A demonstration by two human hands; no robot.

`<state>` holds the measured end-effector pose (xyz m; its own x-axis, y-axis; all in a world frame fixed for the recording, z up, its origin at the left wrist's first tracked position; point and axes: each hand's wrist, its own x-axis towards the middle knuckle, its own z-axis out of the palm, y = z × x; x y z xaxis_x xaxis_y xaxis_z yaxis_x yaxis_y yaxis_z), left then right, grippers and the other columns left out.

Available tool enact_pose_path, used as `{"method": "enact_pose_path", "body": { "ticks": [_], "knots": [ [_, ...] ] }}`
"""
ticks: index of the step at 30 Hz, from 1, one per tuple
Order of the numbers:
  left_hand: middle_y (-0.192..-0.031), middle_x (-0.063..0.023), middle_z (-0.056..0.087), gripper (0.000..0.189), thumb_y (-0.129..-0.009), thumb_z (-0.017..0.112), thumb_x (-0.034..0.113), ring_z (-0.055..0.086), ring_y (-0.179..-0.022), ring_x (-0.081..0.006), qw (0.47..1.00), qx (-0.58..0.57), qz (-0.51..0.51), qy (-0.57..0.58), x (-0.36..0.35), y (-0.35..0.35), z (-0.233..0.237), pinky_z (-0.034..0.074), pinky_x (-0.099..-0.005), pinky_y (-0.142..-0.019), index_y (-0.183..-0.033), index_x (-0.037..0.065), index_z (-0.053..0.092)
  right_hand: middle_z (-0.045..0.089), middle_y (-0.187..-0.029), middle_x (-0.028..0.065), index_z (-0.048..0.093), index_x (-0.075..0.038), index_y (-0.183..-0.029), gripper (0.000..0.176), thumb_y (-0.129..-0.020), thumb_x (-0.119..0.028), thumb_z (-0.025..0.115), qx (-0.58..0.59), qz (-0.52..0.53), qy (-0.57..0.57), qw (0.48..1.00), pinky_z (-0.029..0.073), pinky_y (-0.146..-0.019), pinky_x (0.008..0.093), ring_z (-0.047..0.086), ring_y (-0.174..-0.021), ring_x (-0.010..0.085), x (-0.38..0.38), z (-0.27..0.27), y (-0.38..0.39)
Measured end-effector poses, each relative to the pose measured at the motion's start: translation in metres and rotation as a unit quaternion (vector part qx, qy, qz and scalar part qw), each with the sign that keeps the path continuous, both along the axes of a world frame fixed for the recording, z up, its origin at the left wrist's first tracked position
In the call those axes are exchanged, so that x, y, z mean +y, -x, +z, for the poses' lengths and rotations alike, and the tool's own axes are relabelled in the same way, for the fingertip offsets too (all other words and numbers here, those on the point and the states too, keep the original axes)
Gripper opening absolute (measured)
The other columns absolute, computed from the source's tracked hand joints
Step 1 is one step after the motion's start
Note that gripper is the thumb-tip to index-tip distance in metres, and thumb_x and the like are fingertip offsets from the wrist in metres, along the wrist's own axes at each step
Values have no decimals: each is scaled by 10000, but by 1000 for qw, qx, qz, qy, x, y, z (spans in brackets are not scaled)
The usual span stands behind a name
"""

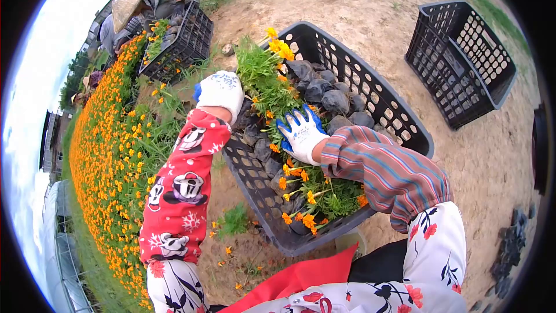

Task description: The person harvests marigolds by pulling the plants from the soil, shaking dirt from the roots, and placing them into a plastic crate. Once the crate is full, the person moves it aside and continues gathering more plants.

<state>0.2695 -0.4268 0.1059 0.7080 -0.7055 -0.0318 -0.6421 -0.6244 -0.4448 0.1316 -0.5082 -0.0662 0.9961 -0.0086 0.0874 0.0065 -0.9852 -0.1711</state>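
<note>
A black plastic crate [399,114] stands in front of me, holding orange-flowered plants [269,84] and dark bagged root balls [336,101]. My right hand [302,135], in a white and blue glove, lies on the green plants in the middle of the crate with its fingers spread. At the crate's left edge is my left hand [222,93], gloved too, beside the foliage; its fingers are mostly hidden behind the back of the hand, so what it holds, if anything, does not show.
An empty black crate [457,64] stands at the right. A person in a straw hat [128,7] bends by another filled crate [194,37] at the upper left. Rows of orange flowers [104,156] run along the left. Dark bagged clumps [509,249] lie at the lower right.
</note>
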Motion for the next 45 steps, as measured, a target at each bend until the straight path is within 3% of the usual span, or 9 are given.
{"method": "enact_pose_path", "body": {
  "ticks": [4,9,15,17,24,29,35,42,45],
  "knots": [
    [-1126,-225,580,390,-797,529,269,577,-1044,-327,986,142,62,-61,-40,-15,-113,481,-392,-853,-1078,11,613,426,-1316,178,445,-121,-1291,512,-855,-389,460,0,9,-19,1000,123,-1068,560,349,-1256,351,-2,-4,-2],
    [-1246,-255,483,950,-567,697,571,487,-1159,-345,931,343,34,-122,-34,-37,-94,408,-389,-961,-1267,-15,438,424,-1291,184,444,-121,-1279,541,-836,-428,497,-22,18,-42,999,164,-1052,546,351,-1229,357,-5,-5,-1],
    [-1112,-298,541,493,-807,535,180,596,-971,-391,977,132,150,72,-12,-38,-154,486,-492,-791,-1192,-112,438,395,-1342,175,404,-125,-1324,557,-861,-430,453,3,10,-31,999,116,-1076,531,319,-1274,355,-4,-2,-3],
    [-962,-278,591,466,-790,537,168,619,-828,-401,982,102,-24,-159,-28,-43,-166,490,-503,-680,-1135,-134,454,402,-1336,182,413,-120,-1315,555,-860,-435,462,3,22,-23,999,125,-1073,527,334,-1267,349,-7,-3,-3],
    [-1168,-203,514,503,-752,628,273,549,-1040,-324,919,274,-15,284,36,11,-57,458,-399,-860,-1178,27,519,384,-1340,190,367,-116,-1351,585,-848,-360,536,42,38,7,998,166,-1070,500,332,-1246,366,-18,-5,-8],
    [-1109,-160,528,358,-785,632,172,555,-955,-350,800,134,-170,560,221,94,-60,479,-404,-779,-1105,52,525,384,-1352,153,334,-108,-1374,571,-870,-305,518,23,59,69,996,203,-1060,468,334,-1239,348,-31,-17,-12],
    [-1071,-184,529,323,-839,523,246,595,-856,-332,911,332,202,141,478,189,-184,487,-425,-706,-1098,52,530,423,-1345,131,393,-24,-1331,443,-925,-181,473,-67,51,-218,972,279,-1038,348,393,-1236,274,-33,1,-18],
    [-828,-151,669,355,-742,558,394,647,-805,-304,738,325,592,1,711,194,-277,498,-418,-700,-788,70,696,415,-1343,140,411,13,-1297,388,-928,-108,425,-97,120,-269,951,254,-1055,347,377,-1252,250,107,120,20],
    [-1005,-205,630,370,-803,525,340,613,-912,-349,665,185,697,195,751,206,-264,483,-423,-790,-993,47,650,403,-1338,157,463,7,-1236,383,-854,-16,475,-29,162,-197,966,245,-1057,380,358,-1256,294,136,117,16]
  ]
}}
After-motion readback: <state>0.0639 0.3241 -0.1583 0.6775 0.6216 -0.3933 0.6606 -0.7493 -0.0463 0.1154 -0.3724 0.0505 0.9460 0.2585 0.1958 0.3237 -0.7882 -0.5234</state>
